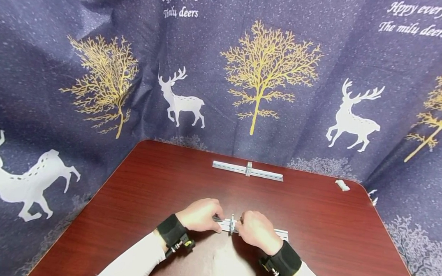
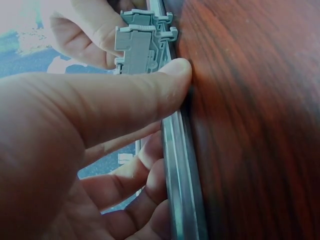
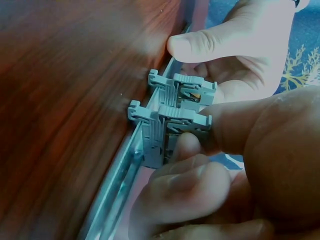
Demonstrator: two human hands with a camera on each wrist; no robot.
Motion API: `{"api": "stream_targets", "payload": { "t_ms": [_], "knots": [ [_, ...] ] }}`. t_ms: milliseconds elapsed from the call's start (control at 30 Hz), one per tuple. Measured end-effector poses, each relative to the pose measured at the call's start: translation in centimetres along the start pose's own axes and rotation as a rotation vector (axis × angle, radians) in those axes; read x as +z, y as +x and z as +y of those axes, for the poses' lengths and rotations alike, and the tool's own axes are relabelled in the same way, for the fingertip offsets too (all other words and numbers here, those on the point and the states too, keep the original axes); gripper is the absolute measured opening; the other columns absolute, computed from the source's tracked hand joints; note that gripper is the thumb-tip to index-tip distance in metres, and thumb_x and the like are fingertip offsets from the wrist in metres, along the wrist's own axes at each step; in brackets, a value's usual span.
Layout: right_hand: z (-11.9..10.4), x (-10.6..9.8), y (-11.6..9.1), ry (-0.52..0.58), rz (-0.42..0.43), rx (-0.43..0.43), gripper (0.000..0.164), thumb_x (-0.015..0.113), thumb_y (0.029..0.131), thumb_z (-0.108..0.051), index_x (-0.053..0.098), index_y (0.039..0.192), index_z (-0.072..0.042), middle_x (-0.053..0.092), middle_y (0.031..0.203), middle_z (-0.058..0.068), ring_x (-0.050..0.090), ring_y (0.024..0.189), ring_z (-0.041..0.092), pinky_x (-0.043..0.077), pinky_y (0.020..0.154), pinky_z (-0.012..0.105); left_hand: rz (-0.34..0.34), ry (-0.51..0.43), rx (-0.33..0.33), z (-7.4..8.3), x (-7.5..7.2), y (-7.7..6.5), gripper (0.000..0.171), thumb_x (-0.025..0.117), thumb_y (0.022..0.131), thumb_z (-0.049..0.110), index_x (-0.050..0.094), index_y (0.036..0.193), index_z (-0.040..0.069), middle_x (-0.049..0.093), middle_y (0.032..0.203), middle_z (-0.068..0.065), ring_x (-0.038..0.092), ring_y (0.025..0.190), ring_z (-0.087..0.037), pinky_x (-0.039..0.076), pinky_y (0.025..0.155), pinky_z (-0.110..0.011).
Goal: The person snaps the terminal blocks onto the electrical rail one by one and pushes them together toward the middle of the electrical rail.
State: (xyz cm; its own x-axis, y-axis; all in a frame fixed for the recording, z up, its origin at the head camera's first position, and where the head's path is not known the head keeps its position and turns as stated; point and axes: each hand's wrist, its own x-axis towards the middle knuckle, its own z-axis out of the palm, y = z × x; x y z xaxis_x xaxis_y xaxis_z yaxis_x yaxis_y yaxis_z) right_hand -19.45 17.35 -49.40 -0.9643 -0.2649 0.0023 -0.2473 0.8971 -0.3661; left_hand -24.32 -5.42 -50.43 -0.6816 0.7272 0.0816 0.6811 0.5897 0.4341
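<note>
Near the front of the table, a slotted metal DIN rail (image 1: 281, 234) runs between both hands. My left hand (image 1: 202, 215) grips its left part, thumb along one edge and fingers curled beneath, as the left wrist view shows. Two grey plastic terminal blocks (image 3: 182, 92) sit close together on the rail, a narrow gap between them. My right hand (image 1: 258, 230) pinches the nearer grey terminal block (image 3: 162, 125) between thumb and fingers in the right wrist view. Fingers partly cover that block's lower end.
Farther back on the red-brown table (image 1: 167, 172) lies a second metal rail (image 1: 228, 167) with a clipped-on block (image 1: 249, 169) near its middle. A small white piece (image 1: 342, 185) is by the back right corner. A dark blue printed curtain (image 1: 221, 125) surrounds the table's far sides.
</note>
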Motion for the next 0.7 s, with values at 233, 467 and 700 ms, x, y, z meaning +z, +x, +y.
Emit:
{"api": "stream_targets", "payload": {
  "t_ms": [233, 467, 700],
  "knots": [
    [0.0, -0.1, 0.0, 0.004, -0.003, 0.022, 0.035, 0.073, 0.092, -0.024, 0.055, 0.063, -0.021, 0.05, 0.062, -0.005, 0.05, 0.058, 0.017, 0.044, 0.053, 0.041, -0.001, 0.001, -0.003, 0.0, 0.0, -0.1, 0.02, 0.098, 0.08, 0.026, 0.086, 0.093, 0.018, 0.068, 0.087, 0.008, 0.054, 0.08, -0.004, 0.047, 0.072, -0.024],
    [0.4, -0.5, -0.3, 0.022, 0.016, 0.026, 0.042, 0.074, 0.095, -0.027, 0.05, 0.06, -0.023, 0.04, 0.059, -0.01, 0.041, 0.055, 0.013, 0.034, 0.052, 0.034, -0.002, 0.02, 0.002, -0.3, 0.3, 0.1, 0.02, 0.098, 0.078, 0.028, 0.085, 0.091, 0.02, 0.066, 0.086, 0.01, 0.052, 0.078, -0.003, 0.045, 0.071, -0.025],
    [1.3, -1.8, -0.6, 0.079, 0.052, 0.03, 0.057, 0.074, 0.1, -0.029, 0.038, 0.057, -0.023, 0.023, 0.056, -0.014, 0.024, 0.052, 0.009, 0.017, 0.054, 0.031, -0.002, 0.007, 0.003, -0.4, 0.4, 0.0, 0.021, 0.098, 0.079, 0.029, 0.086, 0.093, 0.019, 0.066, 0.088, 0.011, 0.053, 0.079, -0.003, 0.046, 0.072, -0.025]
  ]
}}
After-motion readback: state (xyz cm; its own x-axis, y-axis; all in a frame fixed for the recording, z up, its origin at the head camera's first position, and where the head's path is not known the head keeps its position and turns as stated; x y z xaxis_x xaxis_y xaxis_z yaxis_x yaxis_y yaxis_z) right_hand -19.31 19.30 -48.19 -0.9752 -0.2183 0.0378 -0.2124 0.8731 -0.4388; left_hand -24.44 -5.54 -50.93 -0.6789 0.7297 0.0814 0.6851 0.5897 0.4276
